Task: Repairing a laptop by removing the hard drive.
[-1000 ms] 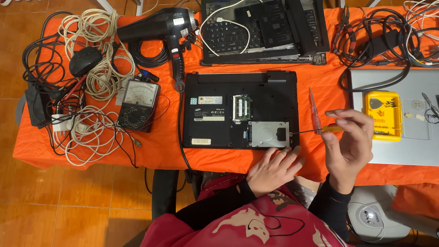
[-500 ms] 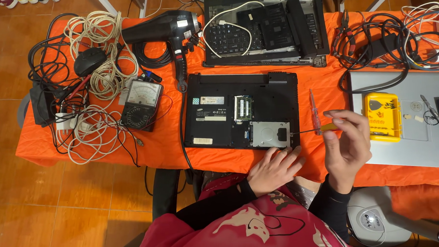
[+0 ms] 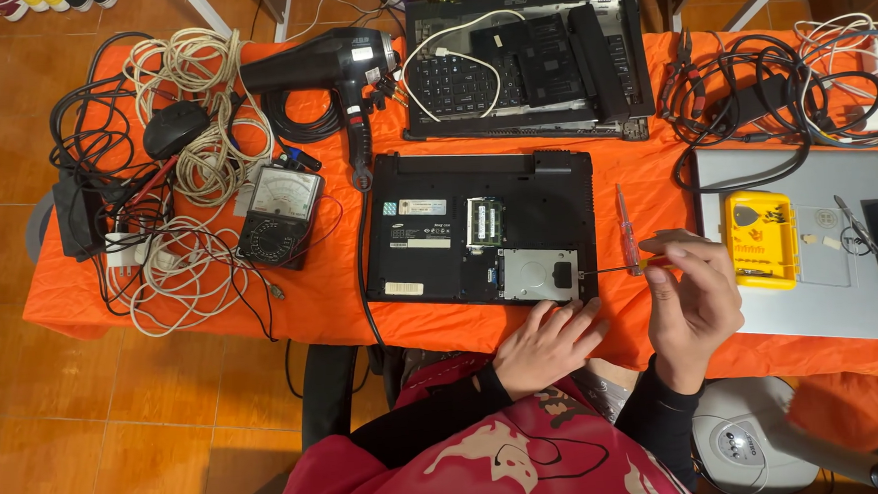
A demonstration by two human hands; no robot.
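1. Laptop (image 3: pixel 478 225), black and flipped bottom-up, sits mid-desk on the orange cloth (image 3: pixel 163 322), its near edge close to the person; the silver drive bay (image 3: pixel 539 274) at its near right corner lies uncovered.
2. Right hand (image 3: pixel 697 299) has its grip pinched shut around the handle of a slim screwdriver (image 3: pixel 615 266), shaft lying flat and the tip reaching the bay's right edge.
3. Left hand (image 3: pixel 544 344) rests flat at the laptop's near right corner, fingers spread and relaxed, grip holding nothing, just bracing the case.
4. Doing this well, I'd judge: keep the tip square in the screw head, press inward before turning, and let the bracing hand stop the case sliding on the cloth.
5. A second screwdriver (image 3: pixel 626 229) with a clear orange handle lies just beside the laptop's right side.
6. Containers now: a yellow bit case (image 3: pixel 761 240) sits on the grey laptop lid (image 3: pixel 812 298) to the right, a row of small bits inside its lower half; the details are too fine to tell.
7. Behind, an opened laptop shell (image 3: pixel 519 62) holds a keyboard and a white cable.
8. Left side: a tangle of cables (image 3: pixel 185 170), an analogue meter (image 3: pixel 279 213) and a black hair dryer (image 3: pixel 324 63).
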